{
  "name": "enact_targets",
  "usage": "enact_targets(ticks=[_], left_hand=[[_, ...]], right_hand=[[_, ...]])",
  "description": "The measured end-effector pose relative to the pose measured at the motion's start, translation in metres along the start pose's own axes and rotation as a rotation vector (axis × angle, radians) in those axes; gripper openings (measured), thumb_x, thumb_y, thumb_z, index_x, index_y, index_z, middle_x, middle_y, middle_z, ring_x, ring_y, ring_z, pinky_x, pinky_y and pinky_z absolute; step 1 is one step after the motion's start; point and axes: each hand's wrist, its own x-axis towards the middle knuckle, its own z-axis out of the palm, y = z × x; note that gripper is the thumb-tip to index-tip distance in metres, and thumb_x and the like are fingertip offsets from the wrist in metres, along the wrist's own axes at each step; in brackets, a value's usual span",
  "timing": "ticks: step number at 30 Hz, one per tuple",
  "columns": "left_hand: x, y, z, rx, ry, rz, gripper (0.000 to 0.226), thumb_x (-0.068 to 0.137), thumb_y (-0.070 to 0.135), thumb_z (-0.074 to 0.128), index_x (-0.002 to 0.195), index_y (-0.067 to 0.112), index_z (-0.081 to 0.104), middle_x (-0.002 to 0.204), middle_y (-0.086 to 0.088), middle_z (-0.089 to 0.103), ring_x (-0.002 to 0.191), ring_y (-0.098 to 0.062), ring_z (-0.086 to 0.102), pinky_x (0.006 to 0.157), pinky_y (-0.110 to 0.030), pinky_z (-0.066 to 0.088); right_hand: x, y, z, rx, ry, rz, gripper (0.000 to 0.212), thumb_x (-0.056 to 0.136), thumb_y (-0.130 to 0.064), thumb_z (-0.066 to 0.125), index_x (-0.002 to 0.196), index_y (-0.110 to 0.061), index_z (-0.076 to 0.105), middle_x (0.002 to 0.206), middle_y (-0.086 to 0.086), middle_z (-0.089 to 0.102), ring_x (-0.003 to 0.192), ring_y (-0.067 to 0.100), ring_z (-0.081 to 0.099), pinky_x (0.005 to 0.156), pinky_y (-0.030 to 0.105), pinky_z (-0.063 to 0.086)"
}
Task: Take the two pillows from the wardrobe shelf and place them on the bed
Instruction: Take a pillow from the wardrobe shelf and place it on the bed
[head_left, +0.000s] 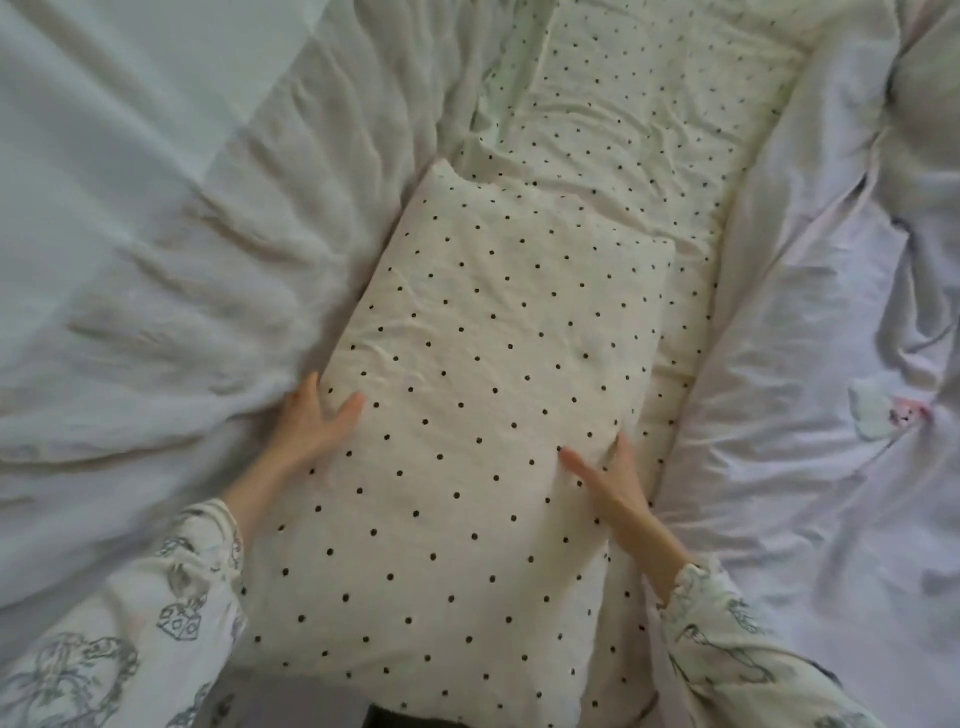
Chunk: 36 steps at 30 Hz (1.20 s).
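Note:
A cream pillow with black dots (467, 415) lies lengthwise in front of me, held between both hands. My left hand (311, 421) grips its left edge, thumb on top. On the right edge sits my right hand (613, 483), fingers pressing into the fabric. A second pillow with the same dotted cover (639, 119) lies flat on the bed beyond it, partly covered by the near pillow's far end. The bed (171, 291) is covered in white rumpled sheets.
A crumpled white duvet (810, 364) bulges along the right side, with a small printed patch (883, 415) on it. Wrinkled sheet and a smooth white surface (104, 104) fill the left. My patterned sleeves frame the bottom corners.

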Motion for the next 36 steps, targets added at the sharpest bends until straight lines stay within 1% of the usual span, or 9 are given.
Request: enact_targets(ticks=[5,8,11,15,18,21,26,32,36], left_hand=[[0.021,0.016,0.006,-0.225,-0.083,0.023,0.054,0.074,0.052,0.069,0.113,0.018,0.053,0.113,0.002,0.06,0.11,-0.021,0.058,0.082,-0.027,0.047],[0.016,0.024,0.001,-0.27,-0.064,0.069,0.065,0.072,0.047,0.073,0.121,0.014,0.046,0.122,0.001,0.056,0.113,-0.019,0.055,0.095,-0.037,0.046],[-0.002,0.029,-0.01,-0.211,0.04,0.2,0.051,0.076,0.046,0.07,0.113,0.021,0.045,0.116,0.002,0.056,0.103,-0.015,0.056,0.079,-0.029,0.046],[-0.015,0.041,-0.021,-0.184,0.18,0.342,0.039,0.08,0.039,0.067,0.107,0.019,0.047,0.111,-0.005,0.056,0.093,-0.017,0.055,0.072,-0.029,0.043],[-0.008,0.04,-0.034,-0.16,0.28,0.376,0.041,0.079,0.042,0.068,0.108,0.02,0.049,0.112,-0.008,0.056,0.097,-0.023,0.055,0.082,-0.04,0.047],[0.008,0.024,-0.045,-0.096,0.373,0.359,0.039,0.081,0.04,0.066,0.107,0.015,0.05,0.109,-0.014,0.058,0.097,-0.031,0.055,0.086,-0.048,0.047],[0.025,0.008,-0.027,0.096,0.298,0.228,0.05,0.088,0.032,0.056,0.126,0.003,0.042,0.127,-0.026,0.049,0.116,-0.041,0.046,0.098,-0.048,0.04],[0.0,-0.023,-0.031,0.111,0.224,0.11,0.077,0.083,0.053,0.054,0.142,0.018,0.021,0.147,-0.014,0.038,0.131,-0.033,0.04,0.106,-0.047,0.036],[-0.021,-0.036,-0.036,0.117,0.162,0.011,0.08,0.077,0.06,0.058,0.139,0.018,0.028,0.141,-0.013,0.046,0.126,-0.036,0.046,0.103,-0.047,0.039]], right_hand=[[0.02,0.006,0.007,0.383,0.017,0.185,0.075,0.079,-0.041,0.069,0.141,-0.02,0.033,0.135,0.003,0.051,0.121,0.025,0.05,0.1,0.044,0.043],[0.024,0.003,0.012,0.415,-0.005,0.192,0.065,0.077,-0.042,0.071,0.131,-0.02,0.046,0.123,0.002,0.06,0.11,0.024,0.058,0.088,0.04,0.05],[0.016,-0.008,0.019,0.458,0.078,0.118,0.046,0.079,-0.031,0.07,0.12,-0.016,0.055,0.115,0.006,0.065,0.103,0.025,0.063,0.086,0.04,0.052],[0.006,-0.02,0.023,0.508,0.107,0.073,0.056,0.081,-0.028,0.069,0.128,-0.015,0.041,0.118,0.002,0.056,0.1,0.019,0.057,0.074,0.032,0.047],[0.004,-0.024,0.031,0.54,0.06,0.024,0.046,0.081,-0.028,0.069,0.118,-0.023,0.043,0.108,-0.005,0.059,0.092,0.011,0.059,0.063,0.027,0.047],[0.008,-0.03,0.045,0.489,0.032,-0.023,0.032,0.082,-0.029,0.066,0.107,-0.029,0.047,0.11,-0.002,0.062,0.096,0.017,0.062,0.075,0.038,0.054],[0.016,-0.017,0.054,0.369,-0.034,0.011,0.077,0.086,-0.043,0.059,0.146,-0.018,0.019,0.151,0.006,0.032,0.136,0.027,0.035,0.11,0.05,0.034],[-0.025,0.024,0.053,0.29,-0.127,0.173,0.081,0.077,-0.061,0.059,0.141,-0.023,0.027,0.133,-0.011,0.042,0.119,0.017,0.047,0.1,0.038,0.042],[-0.057,0.04,0.067,0.335,-0.236,0.188,0.093,0.07,-0.065,0.063,0.144,-0.023,0.025,0.14,-0.007,0.044,0.126,0.02,0.045,0.106,0.041,0.038]])
